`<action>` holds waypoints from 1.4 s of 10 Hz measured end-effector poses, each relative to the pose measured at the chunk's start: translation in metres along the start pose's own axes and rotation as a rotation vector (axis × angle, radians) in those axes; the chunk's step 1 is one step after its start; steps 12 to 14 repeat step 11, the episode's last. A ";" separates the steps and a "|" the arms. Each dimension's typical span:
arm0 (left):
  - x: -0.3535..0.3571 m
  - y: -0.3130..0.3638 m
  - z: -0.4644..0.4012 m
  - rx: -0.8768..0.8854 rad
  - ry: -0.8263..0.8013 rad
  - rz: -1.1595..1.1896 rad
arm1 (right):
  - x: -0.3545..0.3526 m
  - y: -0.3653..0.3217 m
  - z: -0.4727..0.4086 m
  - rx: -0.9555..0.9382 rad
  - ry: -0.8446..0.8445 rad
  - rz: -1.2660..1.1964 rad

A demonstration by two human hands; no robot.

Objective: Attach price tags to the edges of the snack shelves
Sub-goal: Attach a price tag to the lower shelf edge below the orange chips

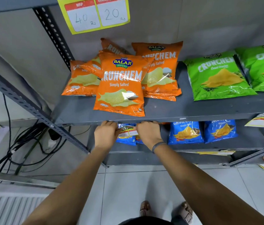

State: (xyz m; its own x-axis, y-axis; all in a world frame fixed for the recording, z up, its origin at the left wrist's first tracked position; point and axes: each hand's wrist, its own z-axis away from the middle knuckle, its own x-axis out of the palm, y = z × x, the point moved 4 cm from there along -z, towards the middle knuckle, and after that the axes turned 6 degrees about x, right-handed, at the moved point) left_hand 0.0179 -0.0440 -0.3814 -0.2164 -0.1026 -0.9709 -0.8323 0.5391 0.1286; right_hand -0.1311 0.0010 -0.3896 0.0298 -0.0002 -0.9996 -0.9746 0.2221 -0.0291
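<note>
I judge both my left hand (106,132) and right hand (147,133) pinch the price tag (128,131) under the shelf edge (168,118); next, press it flat.

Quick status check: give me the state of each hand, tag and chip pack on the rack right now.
left hand: gripping the price tag's left end at the shelf edge
right hand: gripping its right end
price tag: held against the edge, below the orange packs
orange packs: leaning, overlapping
green packs: leaning back
blue packs: upright, lower shelf
upper tag: hanging, reads 40 and 20
</note>
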 end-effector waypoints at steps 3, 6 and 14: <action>0.002 0.001 -0.010 -0.021 0.009 -0.038 | -0.005 -0.001 -0.004 -0.005 -0.013 0.084; -0.016 0.003 -0.016 -0.005 0.085 -0.024 | -0.014 0.004 -0.007 -0.007 0.024 0.076; -0.029 0.014 -0.036 -0.200 -0.058 0.048 | -0.034 0.017 0.005 0.106 0.112 -0.121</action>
